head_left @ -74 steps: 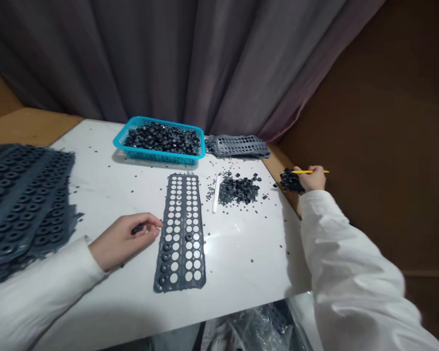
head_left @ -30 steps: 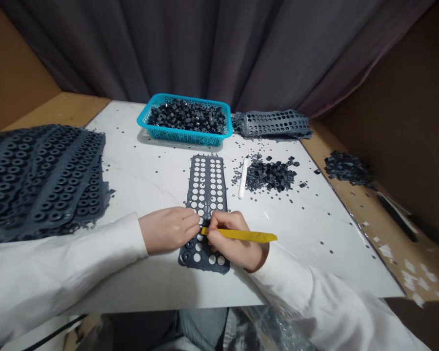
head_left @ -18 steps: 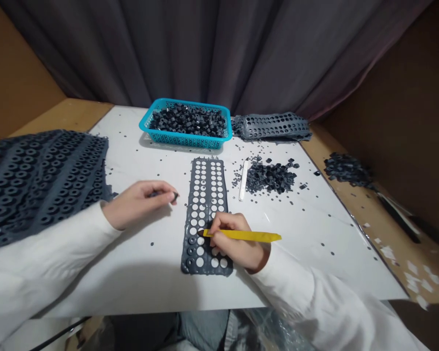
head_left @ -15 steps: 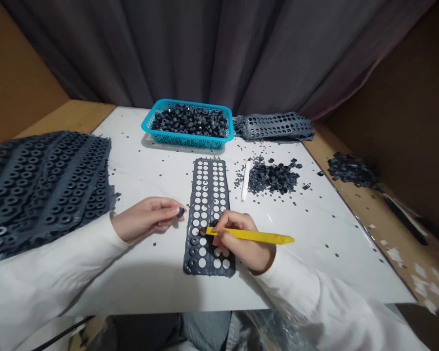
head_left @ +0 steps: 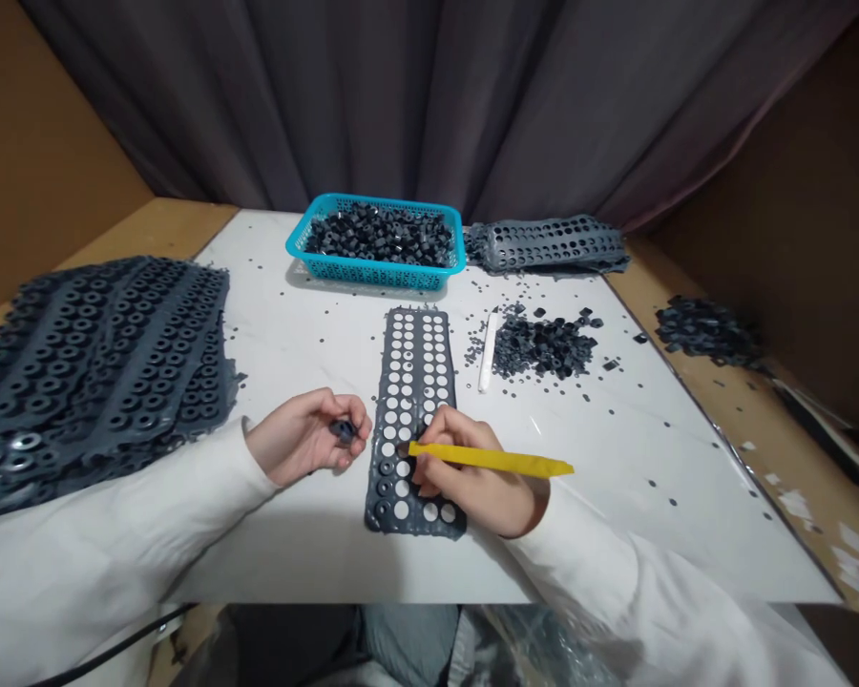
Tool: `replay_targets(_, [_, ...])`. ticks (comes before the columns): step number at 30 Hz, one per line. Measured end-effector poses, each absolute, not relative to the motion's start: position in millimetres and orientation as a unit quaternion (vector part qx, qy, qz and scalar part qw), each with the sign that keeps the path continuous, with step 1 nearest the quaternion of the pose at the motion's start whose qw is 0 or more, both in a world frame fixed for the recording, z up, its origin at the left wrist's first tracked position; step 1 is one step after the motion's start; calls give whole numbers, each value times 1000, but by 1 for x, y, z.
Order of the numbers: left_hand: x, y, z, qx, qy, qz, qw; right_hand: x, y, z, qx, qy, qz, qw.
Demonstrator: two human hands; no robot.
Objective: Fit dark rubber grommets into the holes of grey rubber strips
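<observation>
A long dark grey rubber strip (head_left: 415, 382) full of round holes lies on the white table (head_left: 293, 334) in front of me. My right hand (head_left: 483, 477) rests on its near end, closed on a yellow stick tool (head_left: 493, 460) whose tip touches the strip. Just left of the strip my left hand (head_left: 307, 444) curls its fingers round a small dark rubber ring (head_left: 344, 430). A few rings still sit in the strip's nearest holes.
A blue basket (head_left: 379, 239) of dark rings stands at the back, with emptied strips (head_left: 551, 246) to its right. A loose ring pile (head_left: 544, 345) and a white stick (head_left: 488, 351) lie mid-right. Stacked ring sheets (head_left: 93, 353) fill the left; another ring pile (head_left: 708, 329) sits on the wooden ledge.
My right hand came back from the far-right pile with the yellow tool and settled on the strip. My left hand pulled a ring off the strip and drew it leftward.
</observation>
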State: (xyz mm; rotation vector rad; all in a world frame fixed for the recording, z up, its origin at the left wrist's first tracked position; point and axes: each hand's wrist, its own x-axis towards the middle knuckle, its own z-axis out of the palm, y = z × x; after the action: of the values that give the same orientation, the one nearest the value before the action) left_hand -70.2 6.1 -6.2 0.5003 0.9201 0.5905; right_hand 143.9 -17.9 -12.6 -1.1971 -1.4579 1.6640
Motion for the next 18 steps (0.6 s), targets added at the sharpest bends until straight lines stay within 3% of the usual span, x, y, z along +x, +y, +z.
replay_targets(4, [-64,2,-5,376,497,237,746,143,-20,-11,-454,-587,607,283])
replay_targets(7, [-63,1,-4,592,502,197,599,142,-20,-12,-451,-618,580,281])
replay_targets(11, [-67,4,-6,804,390,110,435,143,-20,-16,-444,-641,558,284])
replay_targets(18, [-66,11,-8,939,238,1,248,144,-19,-17,-437,-663,547,267])
